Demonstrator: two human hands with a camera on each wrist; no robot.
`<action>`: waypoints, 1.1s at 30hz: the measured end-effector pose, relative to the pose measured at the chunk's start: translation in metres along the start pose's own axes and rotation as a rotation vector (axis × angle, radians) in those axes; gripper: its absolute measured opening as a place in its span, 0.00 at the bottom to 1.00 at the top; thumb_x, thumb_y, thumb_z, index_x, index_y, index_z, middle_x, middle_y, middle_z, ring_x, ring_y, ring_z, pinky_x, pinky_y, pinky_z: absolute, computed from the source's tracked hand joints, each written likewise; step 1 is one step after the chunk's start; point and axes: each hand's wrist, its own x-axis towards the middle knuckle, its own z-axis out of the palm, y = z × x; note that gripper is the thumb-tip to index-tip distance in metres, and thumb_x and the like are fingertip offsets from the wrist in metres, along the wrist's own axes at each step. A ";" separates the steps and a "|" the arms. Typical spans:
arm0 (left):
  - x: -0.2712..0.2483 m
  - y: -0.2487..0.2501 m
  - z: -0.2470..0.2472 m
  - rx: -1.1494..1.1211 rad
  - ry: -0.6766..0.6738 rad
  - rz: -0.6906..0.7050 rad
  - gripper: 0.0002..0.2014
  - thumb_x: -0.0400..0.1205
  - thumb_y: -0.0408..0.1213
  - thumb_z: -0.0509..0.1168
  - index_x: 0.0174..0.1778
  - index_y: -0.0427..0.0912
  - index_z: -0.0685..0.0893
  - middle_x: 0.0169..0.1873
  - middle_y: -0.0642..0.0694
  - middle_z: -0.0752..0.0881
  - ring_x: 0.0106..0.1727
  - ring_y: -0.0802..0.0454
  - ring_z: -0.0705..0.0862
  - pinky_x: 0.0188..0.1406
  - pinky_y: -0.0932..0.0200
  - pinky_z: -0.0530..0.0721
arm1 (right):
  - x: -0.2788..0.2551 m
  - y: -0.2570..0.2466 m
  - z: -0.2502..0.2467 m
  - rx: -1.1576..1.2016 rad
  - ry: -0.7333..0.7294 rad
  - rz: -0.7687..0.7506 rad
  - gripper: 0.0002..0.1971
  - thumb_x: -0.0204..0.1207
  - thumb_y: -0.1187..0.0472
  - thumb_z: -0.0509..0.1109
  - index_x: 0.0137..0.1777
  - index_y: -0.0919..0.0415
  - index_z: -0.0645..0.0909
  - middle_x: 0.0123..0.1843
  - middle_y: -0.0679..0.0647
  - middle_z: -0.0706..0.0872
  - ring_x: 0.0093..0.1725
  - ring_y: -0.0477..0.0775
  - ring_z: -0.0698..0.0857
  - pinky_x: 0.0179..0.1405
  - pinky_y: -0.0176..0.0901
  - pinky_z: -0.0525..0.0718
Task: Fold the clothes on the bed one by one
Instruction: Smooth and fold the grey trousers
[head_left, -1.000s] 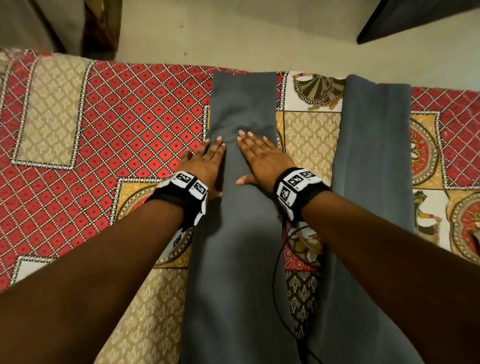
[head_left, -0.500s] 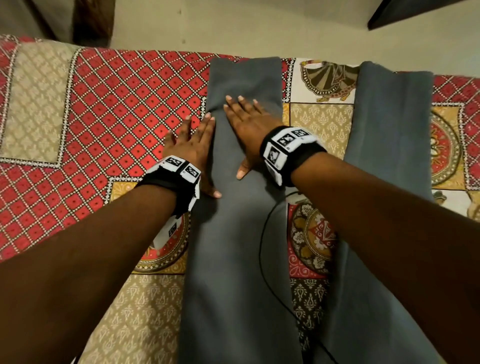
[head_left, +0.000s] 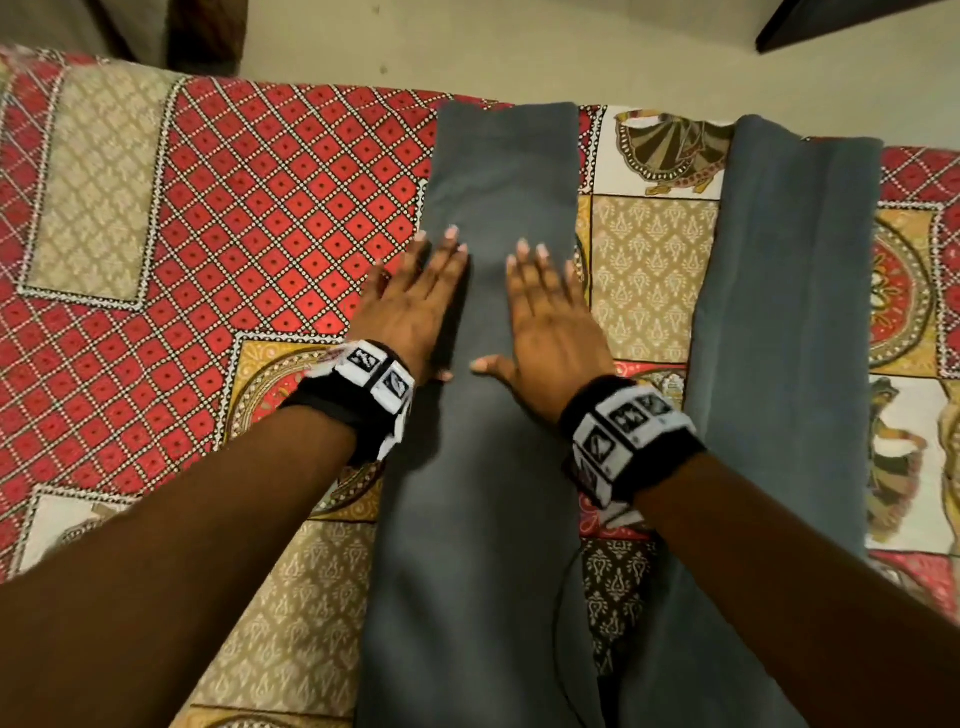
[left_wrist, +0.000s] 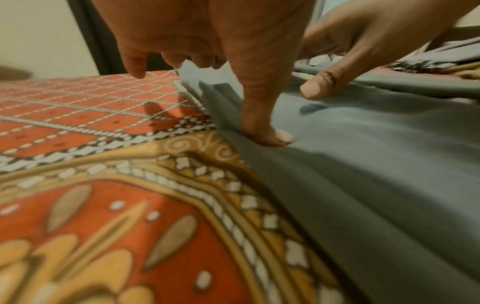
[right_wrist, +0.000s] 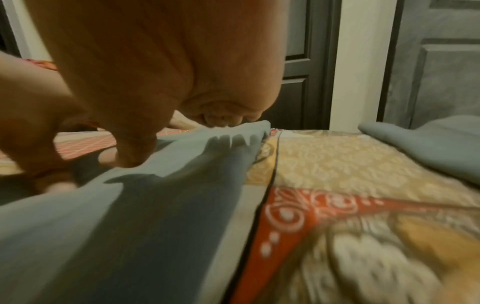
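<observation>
Two flat hands, our left hand (head_left: 415, 312) and right hand (head_left: 550, 332), pressed open-fingered on the left grey trouser leg (head_left: 498, 171), gripping nothing; the other leg (head_left: 795, 322) lay well apart on the patterned bedspread (head_left: 208, 208). We judged uneven pressure could drag the fabric and crease it.

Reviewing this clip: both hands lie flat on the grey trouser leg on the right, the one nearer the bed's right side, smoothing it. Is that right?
Not quite. The left hand and right hand do lie flat with straight fingers, but on the left grey trouser leg, not the right one. The right trouser leg lies untouched beside them on the patterned bedsheet. The head view shows this.
</observation>
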 end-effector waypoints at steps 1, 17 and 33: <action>-0.005 0.008 0.003 0.012 0.004 0.042 0.66 0.71 0.51 0.80 0.86 0.48 0.31 0.85 0.52 0.30 0.87 0.47 0.34 0.85 0.39 0.44 | -0.010 0.000 0.007 0.025 -0.043 -0.003 0.59 0.77 0.24 0.57 0.89 0.67 0.37 0.90 0.64 0.38 0.90 0.62 0.40 0.89 0.61 0.42; -0.197 0.079 0.117 -0.321 0.184 0.002 0.35 0.83 0.37 0.66 0.86 0.36 0.61 0.87 0.38 0.55 0.87 0.38 0.53 0.84 0.38 0.58 | -0.211 -0.063 0.078 0.412 0.183 0.026 0.37 0.83 0.52 0.61 0.87 0.70 0.58 0.88 0.68 0.58 0.88 0.66 0.55 0.87 0.62 0.56; -0.348 0.112 0.226 -0.331 0.126 -0.180 0.50 0.79 0.72 0.53 0.89 0.44 0.44 0.88 0.49 0.42 0.88 0.49 0.41 0.87 0.44 0.43 | -0.393 -0.097 0.174 0.315 0.094 0.173 0.46 0.85 0.35 0.60 0.89 0.66 0.49 0.91 0.60 0.50 0.90 0.57 0.46 0.89 0.56 0.49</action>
